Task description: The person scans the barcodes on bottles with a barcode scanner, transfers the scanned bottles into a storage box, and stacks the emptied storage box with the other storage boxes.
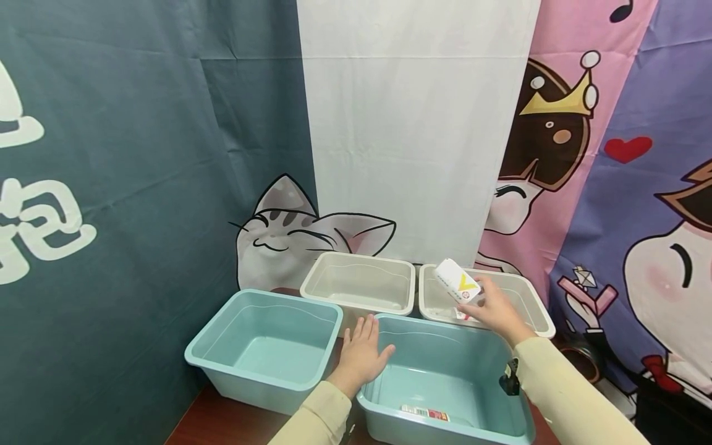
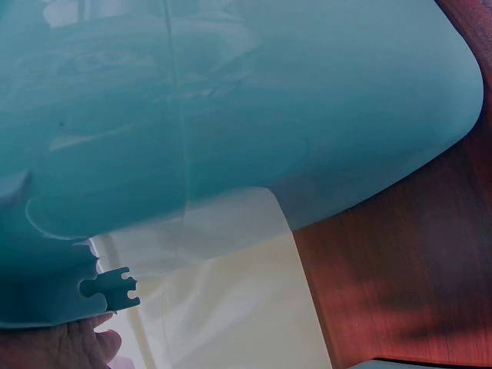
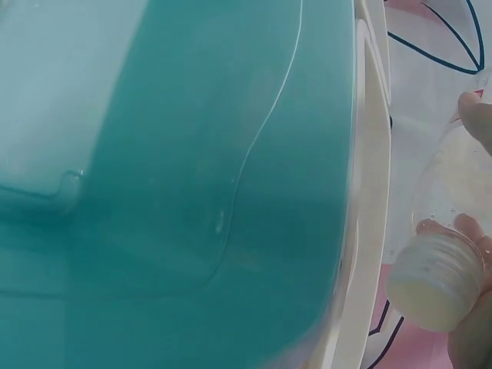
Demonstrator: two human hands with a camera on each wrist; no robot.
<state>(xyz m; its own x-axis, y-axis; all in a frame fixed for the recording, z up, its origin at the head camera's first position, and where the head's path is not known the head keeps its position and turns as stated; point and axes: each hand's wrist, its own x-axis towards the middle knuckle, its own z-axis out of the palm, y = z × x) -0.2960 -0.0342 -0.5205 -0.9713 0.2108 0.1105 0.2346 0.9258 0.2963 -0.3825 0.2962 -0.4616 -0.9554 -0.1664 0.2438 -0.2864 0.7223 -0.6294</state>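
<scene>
My right hand (image 1: pixel 492 309) grips a small bottle (image 1: pixel 457 282) over the right cream basin (image 1: pixel 531 290). In the head view its white label shows a yellow V and a round red mark. The right wrist view shows a clear bottle body and a whitish screw cap (image 3: pixel 434 284), with fingers curled round it. My left hand (image 1: pixel 363 355) lies at the near-left rim of the right teal basin (image 1: pixel 445 352), fingers straight and thumb spread. A label in red and white marks an item (image 1: pixel 425 413) lying on that basin's floor.
Another teal basin (image 1: pixel 272 352) stands at the left and another cream basin (image 1: pixel 361 287) behind. A small red-and-white item (image 1: pixel 461 314) shows in the right cream basin, below the held bottle. All stand on a reddish-brown table (image 1: pixel 222 420) before a printed cloth backdrop (image 1: pixel 411 123).
</scene>
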